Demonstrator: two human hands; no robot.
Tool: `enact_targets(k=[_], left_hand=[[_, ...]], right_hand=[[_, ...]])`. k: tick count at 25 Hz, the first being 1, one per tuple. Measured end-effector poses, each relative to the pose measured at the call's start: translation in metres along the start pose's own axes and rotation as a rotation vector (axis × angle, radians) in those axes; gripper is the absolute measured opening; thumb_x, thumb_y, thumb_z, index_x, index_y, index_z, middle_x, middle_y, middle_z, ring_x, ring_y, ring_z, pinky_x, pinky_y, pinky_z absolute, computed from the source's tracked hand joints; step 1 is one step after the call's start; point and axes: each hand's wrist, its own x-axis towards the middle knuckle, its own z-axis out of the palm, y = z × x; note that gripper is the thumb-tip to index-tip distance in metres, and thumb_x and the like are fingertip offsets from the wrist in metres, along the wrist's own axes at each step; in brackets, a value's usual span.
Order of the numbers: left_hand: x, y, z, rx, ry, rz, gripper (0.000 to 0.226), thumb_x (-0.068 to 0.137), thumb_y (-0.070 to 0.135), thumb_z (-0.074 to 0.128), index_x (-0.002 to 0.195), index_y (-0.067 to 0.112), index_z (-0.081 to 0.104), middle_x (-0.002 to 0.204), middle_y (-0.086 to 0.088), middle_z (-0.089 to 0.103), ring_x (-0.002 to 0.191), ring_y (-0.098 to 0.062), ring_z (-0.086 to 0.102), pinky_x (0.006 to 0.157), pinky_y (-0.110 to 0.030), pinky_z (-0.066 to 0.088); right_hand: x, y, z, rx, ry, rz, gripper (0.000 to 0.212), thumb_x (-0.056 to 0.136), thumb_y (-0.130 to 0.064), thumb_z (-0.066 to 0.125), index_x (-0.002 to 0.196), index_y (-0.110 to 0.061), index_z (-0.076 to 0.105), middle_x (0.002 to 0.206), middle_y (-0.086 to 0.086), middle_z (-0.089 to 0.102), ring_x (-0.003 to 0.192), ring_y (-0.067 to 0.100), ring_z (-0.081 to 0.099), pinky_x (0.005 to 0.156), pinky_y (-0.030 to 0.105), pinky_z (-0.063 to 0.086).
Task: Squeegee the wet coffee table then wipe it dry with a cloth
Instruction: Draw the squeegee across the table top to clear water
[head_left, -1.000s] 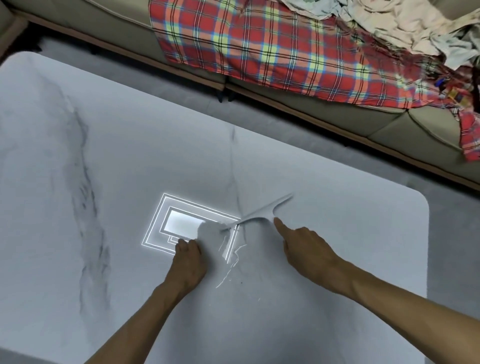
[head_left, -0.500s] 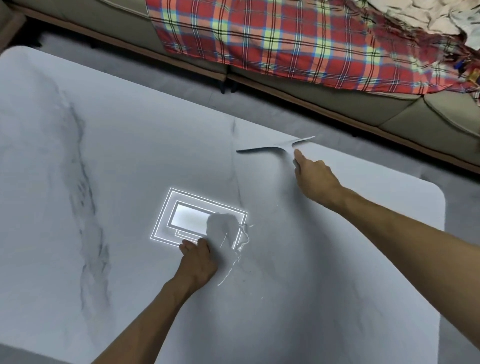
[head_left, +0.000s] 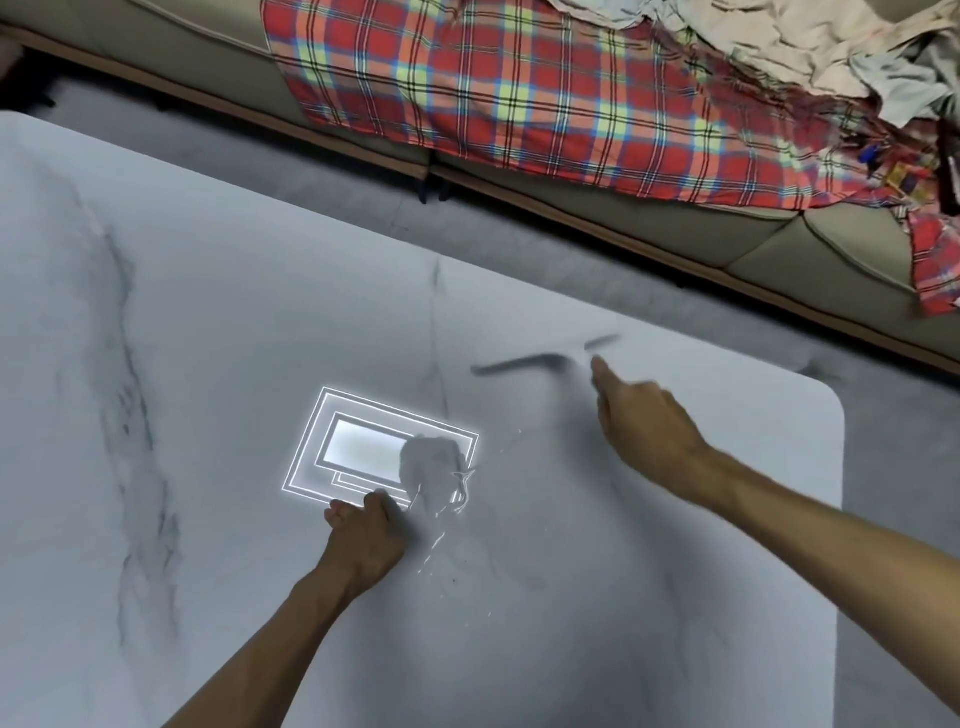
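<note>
Head: squeegee (head_left: 524, 362) — long axis left-right, right hand (head_left: 644, 426) gripping.

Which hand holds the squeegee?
The right hand, holding the blurred grey squeegee near the far edge; the left hand rests curled on the white marble tabletop.

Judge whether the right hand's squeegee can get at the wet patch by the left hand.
Probably yes: only bare table lies between squeegee and wet patch, though the left hand rests at the patch's near edge.
</note>
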Motion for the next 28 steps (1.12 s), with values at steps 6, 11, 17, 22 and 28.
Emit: enact_targets(k=[6, 11, 17, 22, 28], left_hand=[[-0.001, -0.007, 0.001, 0.043, -0.016, 0.055, 0.04, 0.083, -0.023, 0.038, 0.122, -0.024, 0.041, 0.122, -0.036, 0.05, 0.109, -0.046, 0.056, 0.089, -0.051, 0.053], [-0.004, 0.001, -0.002, -0.198, -0.002, -0.092, 0.04, 0.089, -0.002, 0.047, 0.129, -0.007, 0.046, 0.135, -0.036, 0.038, 0.123, -0.049, 0.043, 0.101, -0.053, 0.042], [-0.016, 0.002, -0.011, -0.043, 0.029, 0.199, 0.019, 0.074, -0.018, 0.052, 0.084, -0.017, 0.068, 0.075, -0.033, 0.059, 0.061, -0.043, 0.065, 0.049, -0.041, 0.058], [-0.032, -0.023, 0.008, -0.029, 0.094, 0.184, 0.014, 0.089, 0.0, 0.041, 0.098, 0.01, 0.039, 0.124, -0.021, 0.049, 0.113, -0.037, 0.05, 0.079, -0.035, 0.044], [-0.04, -0.058, 0.022, -0.061, 0.11, 0.266, 0.03, 0.079, -0.008, 0.043, 0.089, 0.018, 0.032, 0.099, -0.006, 0.038, 0.094, -0.026, 0.044, 0.056, -0.022, 0.028]], right_hand=[[0.057, 0.004, 0.008, 0.259, 0.036, 0.176, 0.054, 0.1, -0.012, 0.033, 0.152, -0.019, 0.019, 0.119, 0.025, 0.058, 0.107, 0.044, 0.052, 0.08, 0.039, 0.041], [-0.028, -0.004, 0.052, 0.256, -0.062, 0.155, 0.062, 0.1, -0.01, 0.034, 0.156, -0.02, 0.008, 0.109, 0.022, 0.063, 0.098, 0.036, 0.061, 0.083, 0.035, 0.047], [-0.062, -0.003, 0.036, 0.134, -0.122, 0.044, 0.06, 0.102, -0.017, 0.034, 0.156, -0.025, 0.009, 0.114, 0.017, 0.063, 0.101, 0.034, 0.061, 0.083, 0.033, 0.047], [0.01, -0.034, 0.018, 0.269, 0.0, 0.042, 0.053, 0.102, -0.015, 0.032, 0.153, -0.019, 0.015, 0.116, 0.024, 0.058, 0.102, 0.044, 0.054, 0.081, 0.039, 0.045], [-0.063, -0.055, 0.079, 0.184, -0.106, 0.009, 0.064, 0.101, -0.011, 0.033, 0.155, -0.021, 0.001, 0.103, 0.016, 0.062, 0.091, 0.031, 0.06, 0.075, 0.033, 0.046]])
